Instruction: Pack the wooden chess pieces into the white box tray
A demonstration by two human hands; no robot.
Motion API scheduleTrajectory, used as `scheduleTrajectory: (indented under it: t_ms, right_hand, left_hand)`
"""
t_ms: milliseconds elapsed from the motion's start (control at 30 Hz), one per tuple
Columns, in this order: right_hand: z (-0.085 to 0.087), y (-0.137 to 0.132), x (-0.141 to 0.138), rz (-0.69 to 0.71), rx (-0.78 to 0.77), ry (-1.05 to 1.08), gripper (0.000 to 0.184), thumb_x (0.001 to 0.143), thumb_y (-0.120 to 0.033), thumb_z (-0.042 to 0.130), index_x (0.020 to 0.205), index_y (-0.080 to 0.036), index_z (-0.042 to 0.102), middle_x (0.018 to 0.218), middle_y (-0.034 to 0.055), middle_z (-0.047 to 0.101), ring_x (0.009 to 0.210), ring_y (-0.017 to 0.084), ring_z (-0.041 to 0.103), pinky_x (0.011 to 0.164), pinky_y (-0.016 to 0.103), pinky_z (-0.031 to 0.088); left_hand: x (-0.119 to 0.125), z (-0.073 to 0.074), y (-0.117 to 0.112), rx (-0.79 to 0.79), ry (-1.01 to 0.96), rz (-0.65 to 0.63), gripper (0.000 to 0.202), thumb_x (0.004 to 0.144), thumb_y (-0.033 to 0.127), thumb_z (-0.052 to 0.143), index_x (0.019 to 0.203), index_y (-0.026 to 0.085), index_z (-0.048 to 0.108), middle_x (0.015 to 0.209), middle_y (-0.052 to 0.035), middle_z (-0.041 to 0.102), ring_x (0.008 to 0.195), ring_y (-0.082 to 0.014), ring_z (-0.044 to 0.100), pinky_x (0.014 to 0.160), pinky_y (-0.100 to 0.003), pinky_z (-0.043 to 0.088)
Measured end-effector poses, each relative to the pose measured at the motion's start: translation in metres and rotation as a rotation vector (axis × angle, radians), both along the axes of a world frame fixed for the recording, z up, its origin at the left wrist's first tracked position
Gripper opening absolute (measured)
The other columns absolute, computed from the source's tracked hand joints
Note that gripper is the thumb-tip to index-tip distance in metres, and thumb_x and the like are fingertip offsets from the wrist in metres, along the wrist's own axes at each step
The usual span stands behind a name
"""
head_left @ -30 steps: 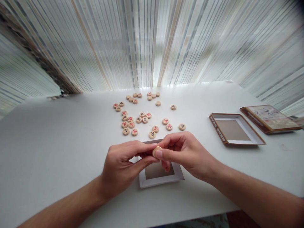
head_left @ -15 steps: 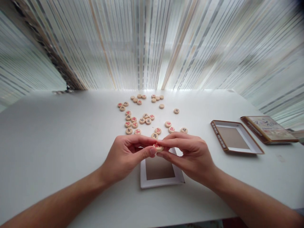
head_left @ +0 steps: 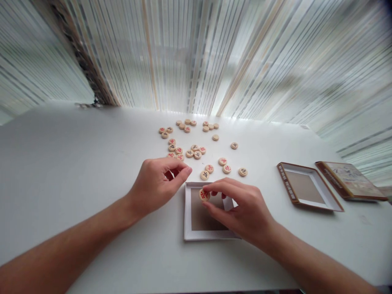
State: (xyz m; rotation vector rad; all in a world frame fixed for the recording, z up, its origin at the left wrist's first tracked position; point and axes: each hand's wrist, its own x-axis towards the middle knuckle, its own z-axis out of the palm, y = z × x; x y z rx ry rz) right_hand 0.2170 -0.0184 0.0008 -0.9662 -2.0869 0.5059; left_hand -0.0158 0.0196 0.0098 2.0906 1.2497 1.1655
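My right hand pinches a round wooden Chinese chess piece between thumb and fingertips. The piece is tilted so its red character faces me, and it is held over the open white-rimmed box tray. My left hand hovers to the left of the tray, thumb and index finger closed together with nothing visible between them. Just beyond the tray lie a black-marked piece and a red-marked piece, touching each other. Red-marked pieces lie right behind my left hand, partly covered by it.
Several more pieces are scattered over the white table, some showing plain faces. To the right stand an open brown-edged box half and a printed box. A striped curtain hangs behind the table.
My left hand has let go of the piece and drawn away to the left. My right hand now holds it alone, with its marked face turned toward me. The view has shifted slightly.
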Motion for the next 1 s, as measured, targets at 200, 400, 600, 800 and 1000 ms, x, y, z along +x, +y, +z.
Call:
scheduleTrajectory:
  t_ms: [200,400,600,800,1000]
  right_hand:
    - [-0.009,0.003,-0.015,-0.015,0.008,-0.212,0.005,0.094,-0.018,0.076,0.099,-0.017,0.076,0.091,0.007,0.076,0.08,0.022,0.072,0.072,0.032,0.059]
    - [-0.017,0.01,-0.021,-0.052,-0.007,-0.298,0.006,0.096,-0.021,0.077,0.101,-0.019,0.079,0.088,0.0068,0.076,0.075,0.021,0.072,0.07,0.03,0.057]
    - [-0.018,0.008,-0.021,-0.022,0.008,-0.258,0.022,0.108,-0.028,0.063,0.101,-0.022,0.083,0.086,0.0078,0.08,0.075,0.019,0.074,0.072,0.028,0.057]
    - [-0.02,0.012,-0.026,-0.027,0.054,-0.285,0.026,0.108,-0.024,0.062,0.098,-0.017,0.085,0.083,0.008,0.079,0.072,0.02,0.074,0.069,0.03,0.055]
    - [-0.019,0.014,-0.03,-0.041,0.103,-0.35,0.025,0.107,-0.021,0.062,0.096,-0.016,0.083,0.082,0.0073,0.078,0.07,0.021,0.072,0.064,0.031,0.05]
  left_hand:
    - [-0.002,-0.007,0.002,0.104,0.127,-0.021,0.024,0.094,0.018,0.069,0.072,0.016,0.076,0.061,0.0035,0.07,0.052,-0.0086,0.055,0.056,-0.022,0.043]
    - [0.0,-0.008,0.0,0.042,0.166,-0.033,0.029,0.095,0.022,0.066,0.068,0.017,0.077,0.058,0.0022,0.07,0.05,-0.0101,0.052,0.054,-0.024,0.04]
    - [0.0,-0.007,0.0,-0.001,0.164,-0.018,0.03,0.094,0.026,0.064,0.069,0.019,0.078,0.058,0.0016,0.071,0.049,-0.0115,0.053,0.054,-0.025,0.041]
    - [0.001,-0.006,-0.001,-0.056,0.156,-0.009,0.028,0.094,0.028,0.066,0.07,0.02,0.079,0.06,0.0013,0.074,0.052,-0.0129,0.058,0.054,-0.025,0.042]
    - [0.0,-0.008,0.0,-0.056,0.172,-0.007,0.031,0.095,0.029,0.065,0.068,0.02,0.078,0.056,0.0021,0.071,0.051,-0.0128,0.058,0.053,-0.025,0.042]
